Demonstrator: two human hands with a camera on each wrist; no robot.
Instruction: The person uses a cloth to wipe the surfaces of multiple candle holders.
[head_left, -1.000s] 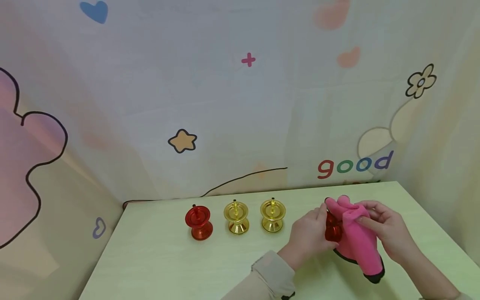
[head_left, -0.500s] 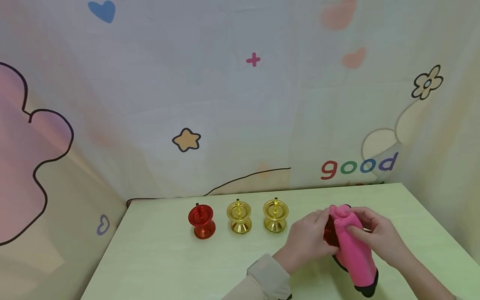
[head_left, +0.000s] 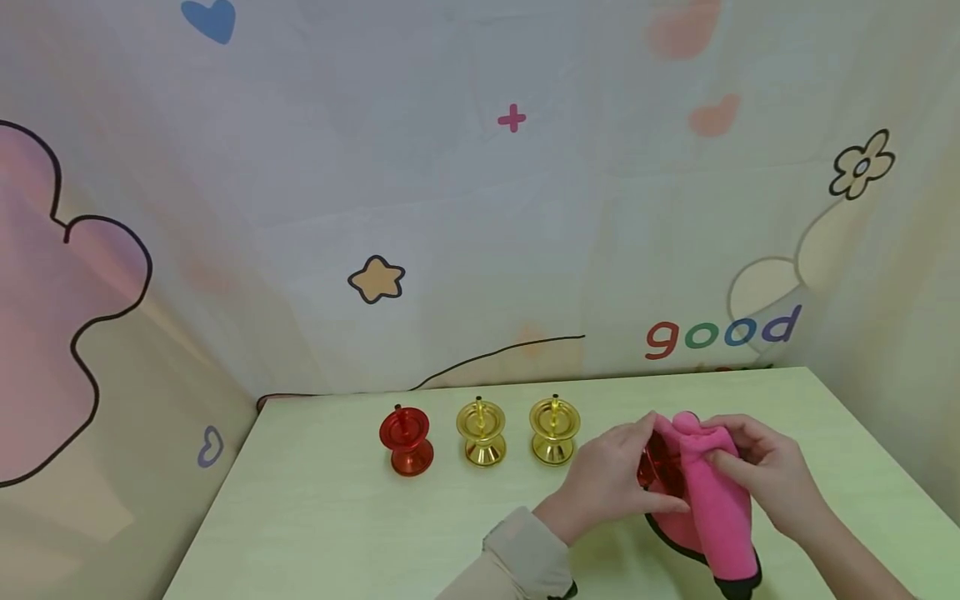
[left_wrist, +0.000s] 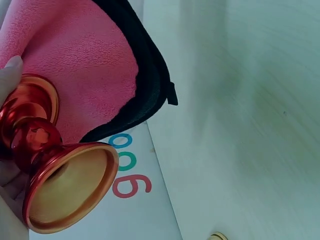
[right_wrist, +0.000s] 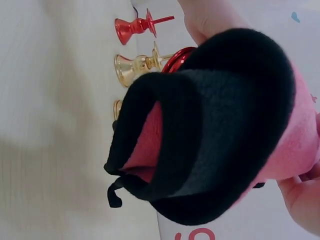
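My left hand (head_left: 611, 479) holds a shiny red metal oil lamp (head_left: 662, 468) at the right of the head view. In the left wrist view, the lamp's flared foot (left_wrist: 70, 190) shows its hollow gold underside. A pink cloth (head_left: 723, 517) with a black edge is draped against the lamp's dish end. My right hand (head_left: 776, 479) pinches the cloth's bunched upper part between thumb and fingers. The cloth hangs down in a fold, and its dark edging (right_wrist: 240, 125) fills the right wrist view. The lamp's dish is largely hidden by cloth and fingers.
Left of my hands, a red lamp (head_left: 408, 442) and two gold lamps, one in the middle (head_left: 482, 433) and one nearer my left hand (head_left: 555, 429), stand upright in a row. They are on the pale table (head_left: 315, 517), before a printed backdrop (head_left: 450, 208).
The cloth has shifted slightly left and down, and its folds have changed. More of the red lamp's side shows between my hands. The head view has turned slightly left.
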